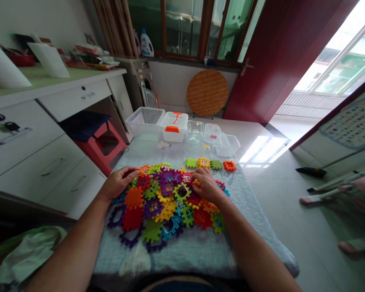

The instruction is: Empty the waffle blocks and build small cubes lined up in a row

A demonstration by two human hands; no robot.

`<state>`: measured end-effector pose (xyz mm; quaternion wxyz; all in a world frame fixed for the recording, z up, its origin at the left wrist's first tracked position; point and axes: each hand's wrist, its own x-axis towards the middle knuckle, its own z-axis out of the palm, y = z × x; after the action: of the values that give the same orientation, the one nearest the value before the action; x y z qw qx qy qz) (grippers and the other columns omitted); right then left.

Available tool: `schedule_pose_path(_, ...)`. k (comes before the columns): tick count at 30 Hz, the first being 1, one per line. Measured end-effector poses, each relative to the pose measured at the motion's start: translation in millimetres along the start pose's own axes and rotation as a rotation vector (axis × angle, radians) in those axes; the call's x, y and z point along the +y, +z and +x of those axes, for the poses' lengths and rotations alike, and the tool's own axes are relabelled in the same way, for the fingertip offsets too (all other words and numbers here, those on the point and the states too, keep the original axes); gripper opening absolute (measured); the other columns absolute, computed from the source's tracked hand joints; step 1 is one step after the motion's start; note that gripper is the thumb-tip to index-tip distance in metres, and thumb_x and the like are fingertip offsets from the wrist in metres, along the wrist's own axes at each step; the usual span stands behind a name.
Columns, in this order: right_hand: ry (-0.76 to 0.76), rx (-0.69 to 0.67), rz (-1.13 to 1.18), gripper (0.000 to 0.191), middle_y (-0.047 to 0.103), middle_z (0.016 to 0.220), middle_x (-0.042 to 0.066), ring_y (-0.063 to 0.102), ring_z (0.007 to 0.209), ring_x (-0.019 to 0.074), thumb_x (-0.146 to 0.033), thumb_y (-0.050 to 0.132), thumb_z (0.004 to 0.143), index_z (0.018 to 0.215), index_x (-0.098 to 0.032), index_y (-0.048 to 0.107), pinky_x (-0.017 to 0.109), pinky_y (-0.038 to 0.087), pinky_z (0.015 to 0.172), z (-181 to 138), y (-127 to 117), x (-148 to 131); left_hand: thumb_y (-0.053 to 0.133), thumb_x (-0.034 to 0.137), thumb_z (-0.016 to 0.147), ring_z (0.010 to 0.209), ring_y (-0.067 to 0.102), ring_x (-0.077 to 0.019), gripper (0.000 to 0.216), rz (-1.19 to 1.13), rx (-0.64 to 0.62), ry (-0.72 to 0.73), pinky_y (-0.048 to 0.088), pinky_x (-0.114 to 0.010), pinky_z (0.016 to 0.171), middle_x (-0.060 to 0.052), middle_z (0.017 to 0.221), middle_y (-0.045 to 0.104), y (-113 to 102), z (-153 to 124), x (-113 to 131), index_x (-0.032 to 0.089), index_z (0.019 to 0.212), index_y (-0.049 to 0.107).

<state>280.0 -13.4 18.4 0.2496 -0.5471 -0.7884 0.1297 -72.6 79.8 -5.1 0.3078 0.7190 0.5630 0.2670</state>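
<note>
A heap of colourful interlocking plastic building tiles (167, 198) with toothed edges lies on the cloth-covered table between my hands. My left hand (119, 183) rests at the heap's left side, thumb and fingers apart, beside an orange tile (144, 170). Over the right part of the heap, my right hand (207, 185) has its fingers curled down around a small orange piece (196, 182); most of its grip is hidden. Close to those fingers lies a red tile with a white window (187, 177). Beyond the heap, a row holds a green tile (191, 163), a yellow tile (203, 162) and others.
Along the table's far edge stand an open clear bin (146, 121), a lidded box with orange latches (174, 132) and several smaller clear containers (195, 130). A red stool (105, 142) and white drawers (57, 162) are at the left. The quilted tablecloth (252, 227) hangs over the edge.
</note>
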Motion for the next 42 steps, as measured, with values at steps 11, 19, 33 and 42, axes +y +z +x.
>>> schedule_pose_path(11, -0.051, -0.028, 0.094, 0.022, 0.061, 0.1, 0.006, 0.051, 0.102, 0.0228, -0.014, 0.059, 0.076, 0.096, -0.02, 0.056, 0.037, 0.039, 0.093, -1, 3, 2, 0.056, 0.068, 0.074, 0.099, 0.064, -0.0247, 0.061, -0.054, -0.017, -0.015, 0.047, -0.029, 0.092, -0.006, 0.103, 0.073, 0, 0, 0, 0.018, 0.106, 0.067)
schedule_pose_path(19, 0.079, 0.122, 0.116, 0.034, 0.058, 0.102, 0.005, 0.051, 0.102, 0.0235, -0.017, 0.06, 0.068, 0.101, -0.021, 0.055, 0.04, 0.04, 0.095, -15, -29, 22, 0.057, 0.066, 0.077, 0.098, 0.064, -0.0249, 0.056, -0.056, -0.008, 0.009, 0.046, -0.031, 0.092, -0.005, 0.102, 0.072, -1, 0, -3, 0.018, 0.104, 0.067)
schedule_pose_path(33, 0.44, -0.261, -0.237, 0.04, 0.056, 0.104, 0.01, 0.051, 0.1, 0.0262, -0.03, 0.068, 0.068, 0.105, -0.018, 0.062, 0.037, 0.039, 0.089, -47, -61, 46, 0.061, 0.065, 0.073, 0.094, 0.065, -0.0243, 0.056, -0.083, 0.018, -0.001, 0.049, -0.03, 0.088, -0.005, 0.1, 0.073, 1, -1, -4, 0.019, 0.103, 0.069)
schedule_pose_path(42, 0.477, -0.259, -0.324, 0.038, 0.058, 0.101, 0.01, 0.053, 0.099, 0.0268, -0.045, 0.07, 0.07, 0.094, -0.017, 0.061, 0.033, 0.039, 0.084, -41, -54, 42, 0.061, 0.063, 0.075, 0.096, 0.064, -0.0245, 0.055, -0.08, -0.005, -0.008, 0.048, -0.032, 0.09, -0.006, 0.101, 0.072, 1, 1, -11, 0.019, 0.107, 0.066)
